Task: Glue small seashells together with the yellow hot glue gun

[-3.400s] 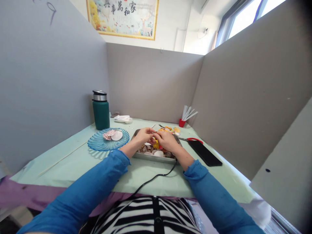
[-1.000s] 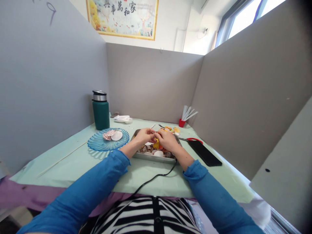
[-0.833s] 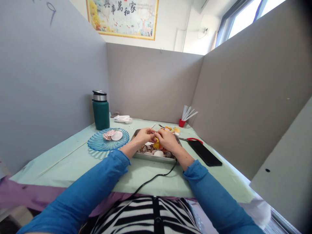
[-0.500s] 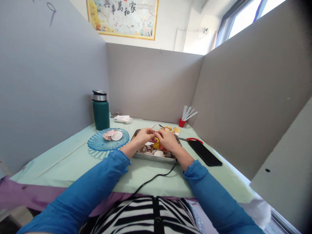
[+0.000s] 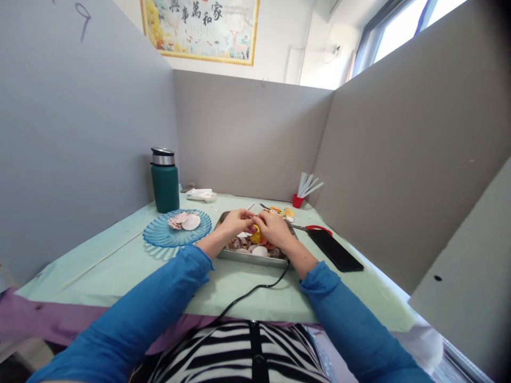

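Observation:
Over a metal tray point(image 5: 255, 256) of seashells, my left hand point(image 5: 235, 222) and my right hand point(image 5: 273, 229) meet with their fingers closed. Between them sits a small yellow shell point(image 5: 256, 234), pinched from both sides. A thin pale stick pokes out above my left fingers; which hand holds it I cannot tell. Several white and brownish shells lie in the tray under my hands. A black cable point(image 5: 255, 290) runs from the tray's front edge toward my body.
A blue glass plate point(image 5: 167, 236) with a few shells sits left of the tray. Behind it stands a green flask point(image 5: 165, 181). A black phone point(image 5: 335, 250) and red-handled scissors point(image 5: 317, 229) lie to the right, a red cup of white sticks point(image 5: 298, 200) farther back. Grey partitions enclose the table.
My hands stay over the tray; the fingers shift slightly around the yellow shell. Nothing else has moved.

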`<state>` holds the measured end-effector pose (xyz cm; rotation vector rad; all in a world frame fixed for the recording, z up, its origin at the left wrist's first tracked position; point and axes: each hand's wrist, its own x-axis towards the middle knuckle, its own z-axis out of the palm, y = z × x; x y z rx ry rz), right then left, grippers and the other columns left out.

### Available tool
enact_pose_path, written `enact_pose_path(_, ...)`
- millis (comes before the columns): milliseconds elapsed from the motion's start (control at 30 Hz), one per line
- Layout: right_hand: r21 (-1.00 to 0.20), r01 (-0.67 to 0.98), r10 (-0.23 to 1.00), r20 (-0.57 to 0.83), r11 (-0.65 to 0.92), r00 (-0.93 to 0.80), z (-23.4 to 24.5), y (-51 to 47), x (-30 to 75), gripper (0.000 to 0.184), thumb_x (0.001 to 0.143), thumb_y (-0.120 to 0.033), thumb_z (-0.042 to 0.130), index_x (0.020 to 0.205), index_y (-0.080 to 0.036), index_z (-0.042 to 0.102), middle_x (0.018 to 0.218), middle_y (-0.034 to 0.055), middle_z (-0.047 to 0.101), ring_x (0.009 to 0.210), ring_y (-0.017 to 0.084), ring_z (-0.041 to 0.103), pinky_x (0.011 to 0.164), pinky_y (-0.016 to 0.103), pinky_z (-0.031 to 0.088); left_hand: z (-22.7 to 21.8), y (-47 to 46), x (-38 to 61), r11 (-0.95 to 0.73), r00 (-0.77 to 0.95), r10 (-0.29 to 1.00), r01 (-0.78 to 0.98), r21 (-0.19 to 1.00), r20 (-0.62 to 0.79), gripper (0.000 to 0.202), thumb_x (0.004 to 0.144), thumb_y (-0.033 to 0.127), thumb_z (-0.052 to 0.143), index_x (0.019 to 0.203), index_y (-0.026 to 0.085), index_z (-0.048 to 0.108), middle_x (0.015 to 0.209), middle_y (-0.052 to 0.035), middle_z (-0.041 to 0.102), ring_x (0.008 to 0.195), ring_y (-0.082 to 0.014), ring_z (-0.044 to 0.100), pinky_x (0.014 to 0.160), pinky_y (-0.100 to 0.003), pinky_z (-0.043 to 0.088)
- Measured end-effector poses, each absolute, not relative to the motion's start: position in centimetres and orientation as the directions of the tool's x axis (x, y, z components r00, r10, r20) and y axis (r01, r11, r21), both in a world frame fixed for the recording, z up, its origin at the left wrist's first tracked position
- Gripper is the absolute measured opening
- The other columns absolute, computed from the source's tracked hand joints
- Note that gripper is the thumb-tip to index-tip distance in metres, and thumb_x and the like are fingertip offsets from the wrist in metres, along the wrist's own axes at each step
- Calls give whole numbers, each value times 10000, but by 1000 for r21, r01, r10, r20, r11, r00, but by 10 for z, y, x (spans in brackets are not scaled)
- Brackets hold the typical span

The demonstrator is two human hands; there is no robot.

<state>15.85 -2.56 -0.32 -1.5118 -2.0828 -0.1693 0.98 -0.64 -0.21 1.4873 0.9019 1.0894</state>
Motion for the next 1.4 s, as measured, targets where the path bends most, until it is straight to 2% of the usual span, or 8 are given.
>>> enact_pose_path(600, -222, 914, 851, 486, 341, -200, -4, -26, 159, 367, 955, -423, 379, 926, -194, 664, 858, 55, 694, 795, 174, 589, 640, 251, 325, -2, -8, 10, -175, 299, 939, -2, 984, 168, 190, 717, 125, 720, 859, 109, 594, 619, 2, 631, 569, -115, 645, 644, -263, 558)
enact_pose_path(800, -216, 917, 851, 486, 336, -198, -3, -26, 159, 361, 954, -419, 381, 910, -194, 660, 842, 52, 693, 781, 174, 591, 622, 257, 314, -1, -9, 10, -167, 289, 944, -2, 986, 160, 171, 722, 94, 703, 849, 112, 590, 613, 6, 624, 561, -121, 644, 625, -267, 555)
enact_pose_path(1000, -217, 915, 849, 488, 340, -200, -3, -26, 158, 356, 953, -417, 384, 905, -192, 656, 848, 53, 694, 789, 175, 592, 627, 258, 312, 2, -11, 11, -154, 281, 949, 18, 988, 143, 147, 755, 3, 595, 865, 100, 586, 595, 3, 625, 550, -122, 638, 651, -291, 558)
enact_pose_path(1400, -194, 911, 841, 488, 365, -233, -4, -26, 159, 359, 961, -406, 376, 894, -190, 655, 843, 51, 692, 792, 166, 584, 630, 252, 302, 3, -13, 12, -155, 274, 951, 30, 988, 140, 169, 739, -14, 594, 863, 100, 583, 582, 7, 618, 537, -124, 630, 625, -283, 553)
